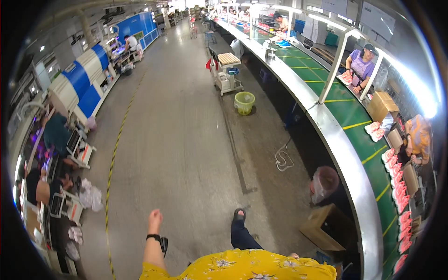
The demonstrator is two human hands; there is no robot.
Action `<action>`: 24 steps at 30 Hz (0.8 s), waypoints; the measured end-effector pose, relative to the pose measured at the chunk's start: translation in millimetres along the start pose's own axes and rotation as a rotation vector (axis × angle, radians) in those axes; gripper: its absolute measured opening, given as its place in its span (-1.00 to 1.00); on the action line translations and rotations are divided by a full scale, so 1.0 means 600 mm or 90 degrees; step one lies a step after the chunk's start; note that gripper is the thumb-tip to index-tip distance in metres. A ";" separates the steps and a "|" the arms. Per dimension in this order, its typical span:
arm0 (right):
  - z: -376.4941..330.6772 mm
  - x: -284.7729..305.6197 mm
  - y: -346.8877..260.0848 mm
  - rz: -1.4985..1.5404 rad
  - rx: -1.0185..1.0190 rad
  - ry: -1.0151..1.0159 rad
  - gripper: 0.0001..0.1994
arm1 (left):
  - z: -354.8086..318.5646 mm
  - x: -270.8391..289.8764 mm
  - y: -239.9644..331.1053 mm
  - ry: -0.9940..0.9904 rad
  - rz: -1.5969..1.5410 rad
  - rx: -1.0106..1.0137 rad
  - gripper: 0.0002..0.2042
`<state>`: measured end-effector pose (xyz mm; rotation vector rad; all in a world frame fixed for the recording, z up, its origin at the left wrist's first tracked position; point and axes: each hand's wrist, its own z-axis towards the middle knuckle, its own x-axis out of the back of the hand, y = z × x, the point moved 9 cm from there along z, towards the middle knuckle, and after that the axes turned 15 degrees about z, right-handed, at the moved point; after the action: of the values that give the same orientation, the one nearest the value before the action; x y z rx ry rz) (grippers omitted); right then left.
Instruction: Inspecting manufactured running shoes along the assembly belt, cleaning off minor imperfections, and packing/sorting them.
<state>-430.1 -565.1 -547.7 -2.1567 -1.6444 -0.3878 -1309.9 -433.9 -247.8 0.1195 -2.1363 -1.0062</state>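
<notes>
My left hand (155,220) hangs ahead of my body over the grey floor (186,154), with its fingers curled in and nothing showing in them. A dark band with a black device (161,242) is on that wrist. Of my right hand only a small bit of skin (294,255) seems to show beside the yellow flowered shirt (252,266); its fingers are hidden. Neither hand touches the conveyor. One foot in a dark sandal (239,214) is forward on the floor.
To the right runs a green conveyor (345,109) with a metal edge, carrying coral shoes (399,186); people work behind it. A cardboard box (326,226), a yellow-green basket (244,103) and a wheeled cart (227,77) stand along it. Blue-white machines (79,86) and seated workers line the left.
</notes>
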 end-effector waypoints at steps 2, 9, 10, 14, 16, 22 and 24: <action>0.078 0.036 -0.088 -0.070 0.040 -0.017 -0.69 | 0.086 -0.064 0.310 -0.045 0.068 -0.163 -0.71; 0.314 0.566 -0.709 -0.092 0.280 0.082 -0.71 | 0.220 -0.296 0.228 -0.260 0.388 -0.290 -0.63; 0.321 0.726 -0.838 0.212 0.345 0.254 -0.74 | 0.212 -0.323 0.141 -0.389 0.498 -0.267 -0.62; 0.212 1.170 -1.296 0.404 0.572 0.351 -0.74 | 0.378 -0.294 0.258 -0.332 0.341 -0.187 -0.64; 0.214 1.310 -1.438 0.445 0.619 0.352 -0.75 | 0.494 -0.284 0.314 -0.293 0.255 -0.144 -0.65; 0.469 1.417 -1.530 0.545 0.459 0.395 -0.74 | 0.948 -0.198 0.525 -0.168 0.054 -0.035 -0.67; 0.586 1.310 -1.422 0.345 0.160 0.265 -0.65 | 1.058 -0.180 0.597 -0.133 -0.001 0.022 -0.68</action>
<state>-1047.0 465.1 -381.2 -2.0487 -0.7986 -0.4014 -1580.3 248.0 -319.2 0.0343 -2.3428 -1.0214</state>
